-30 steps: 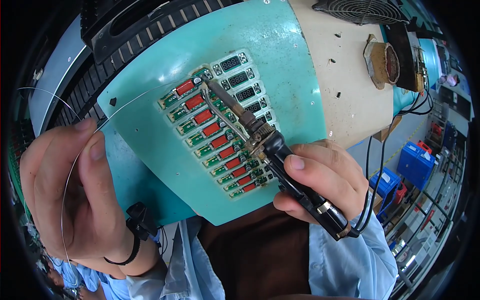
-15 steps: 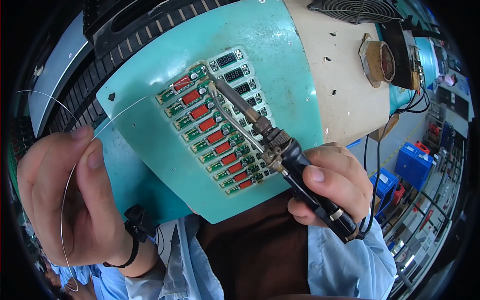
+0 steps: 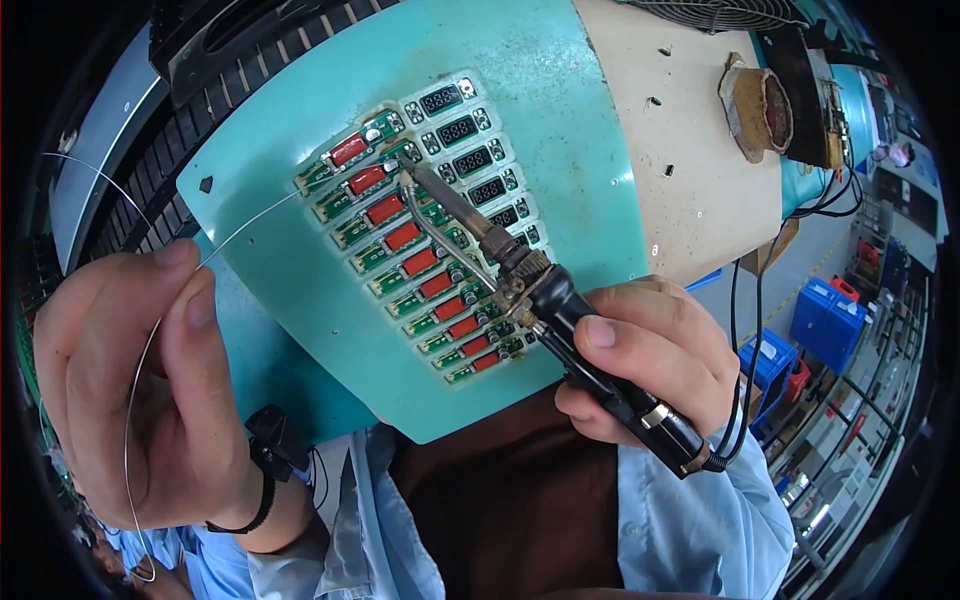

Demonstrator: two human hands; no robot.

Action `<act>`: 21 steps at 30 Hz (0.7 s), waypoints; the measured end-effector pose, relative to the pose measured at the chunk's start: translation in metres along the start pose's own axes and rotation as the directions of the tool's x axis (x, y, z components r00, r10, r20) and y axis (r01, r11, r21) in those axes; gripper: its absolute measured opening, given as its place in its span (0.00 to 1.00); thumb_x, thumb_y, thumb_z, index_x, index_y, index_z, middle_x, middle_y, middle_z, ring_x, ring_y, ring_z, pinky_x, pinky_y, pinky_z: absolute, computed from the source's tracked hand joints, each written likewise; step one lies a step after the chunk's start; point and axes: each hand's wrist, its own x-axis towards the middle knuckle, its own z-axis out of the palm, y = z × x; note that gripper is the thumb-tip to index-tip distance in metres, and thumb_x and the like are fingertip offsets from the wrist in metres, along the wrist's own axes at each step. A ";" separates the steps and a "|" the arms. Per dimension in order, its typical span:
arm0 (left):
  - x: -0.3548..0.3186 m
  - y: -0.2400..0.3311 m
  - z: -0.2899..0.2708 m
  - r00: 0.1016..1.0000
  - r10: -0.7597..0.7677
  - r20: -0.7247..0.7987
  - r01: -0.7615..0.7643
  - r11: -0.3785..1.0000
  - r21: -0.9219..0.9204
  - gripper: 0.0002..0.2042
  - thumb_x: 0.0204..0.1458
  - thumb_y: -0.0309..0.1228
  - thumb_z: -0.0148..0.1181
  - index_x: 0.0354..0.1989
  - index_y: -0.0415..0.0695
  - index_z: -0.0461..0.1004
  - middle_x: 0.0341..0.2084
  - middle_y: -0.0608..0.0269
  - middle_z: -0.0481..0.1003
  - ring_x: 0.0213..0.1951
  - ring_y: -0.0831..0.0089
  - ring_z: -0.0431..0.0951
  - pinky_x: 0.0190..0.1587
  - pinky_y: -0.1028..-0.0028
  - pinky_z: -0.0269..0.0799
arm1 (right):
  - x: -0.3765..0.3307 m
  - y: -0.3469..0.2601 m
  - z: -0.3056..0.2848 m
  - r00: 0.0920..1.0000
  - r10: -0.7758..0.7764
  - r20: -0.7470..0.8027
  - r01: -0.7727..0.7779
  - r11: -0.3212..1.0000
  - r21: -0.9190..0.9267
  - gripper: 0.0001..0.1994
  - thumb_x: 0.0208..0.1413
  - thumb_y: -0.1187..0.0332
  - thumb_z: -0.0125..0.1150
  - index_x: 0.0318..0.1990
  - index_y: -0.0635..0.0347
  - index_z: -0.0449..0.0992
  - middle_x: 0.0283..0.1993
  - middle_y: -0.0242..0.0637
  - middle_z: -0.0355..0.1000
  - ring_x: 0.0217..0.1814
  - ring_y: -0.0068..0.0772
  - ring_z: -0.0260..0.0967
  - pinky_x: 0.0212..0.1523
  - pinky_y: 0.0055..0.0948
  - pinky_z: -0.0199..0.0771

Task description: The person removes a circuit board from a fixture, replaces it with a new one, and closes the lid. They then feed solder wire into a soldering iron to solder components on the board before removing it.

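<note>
My left hand (image 3: pixel 150 390) pinches a thin silvery solder wire (image 3: pixel 250 219) between thumb and forefinger. The wire's straight end reaches over to the left edge of the upper boards. In my right hand (image 3: pixel 665 350) is a black-handled soldering iron (image 3: pixel 575 310), with a bent metal tube running beside its shaft. Its tip touches or hovers just over the right end of the second board from the top; I cannot tell which. The small green circuit boards (image 3: pixel 348 150), each with a red block, sit in a column in a teal plate (image 3: pixel 300 290). Small black display modules (image 3: pixel 470 160) sit beside them.
A black slotted rail (image 3: pixel 260 70) runs behind the plate at upper left. At right are a beige surface (image 3: pixel 690 210), a brown ring-shaped holder (image 3: pixel 765 110), a fan grille (image 3: pixel 710 12) and black cables (image 3: pixel 738 320). Blue bins (image 3: pixel 825 322) stand farther off.
The iron's tip has gone from the right end of the top board to the second one. The plate appears shifted slightly up and left in view. My left hand hardly moved.
</note>
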 end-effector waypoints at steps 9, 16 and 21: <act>-0.001 0.000 0.001 1.000 -0.025 -0.015 0.025 0.999 0.023 0.08 0.59 0.11 0.61 0.46 0.27 0.79 0.42 0.44 0.82 0.41 0.67 0.84 0.44 0.76 0.82 | 0.000 -0.005 -0.004 0.994 0.064 0.092 -0.064 0.998 0.006 0.23 0.59 0.67 0.76 0.58 0.63 0.76 0.47 0.52 0.78 0.42 0.45 0.81 0.43 0.36 0.81; 0.004 -0.001 0.000 0.999 0.002 0.035 -0.002 1.000 0.023 0.08 0.59 0.10 0.61 0.46 0.27 0.79 0.42 0.44 0.82 0.42 0.67 0.84 0.44 0.76 0.81 | 0.001 -0.002 0.003 0.998 0.050 0.034 -0.050 0.999 0.004 0.22 0.57 0.68 0.77 0.57 0.63 0.78 0.45 0.49 0.78 0.40 0.42 0.81 0.40 0.34 0.80; 0.004 -0.003 0.002 0.999 0.014 0.040 -0.014 1.000 0.018 0.08 0.59 0.10 0.61 0.46 0.27 0.79 0.42 0.44 0.82 0.42 0.66 0.84 0.44 0.76 0.81 | 0.003 0.000 0.007 0.998 0.020 -0.052 -0.019 1.000 0.021 0.19 0.55 0.68 0.77 0.53 0.64 0.83 0.41 0.44 0.79 0.35 0.38 0.80 0.32 0.30 0.78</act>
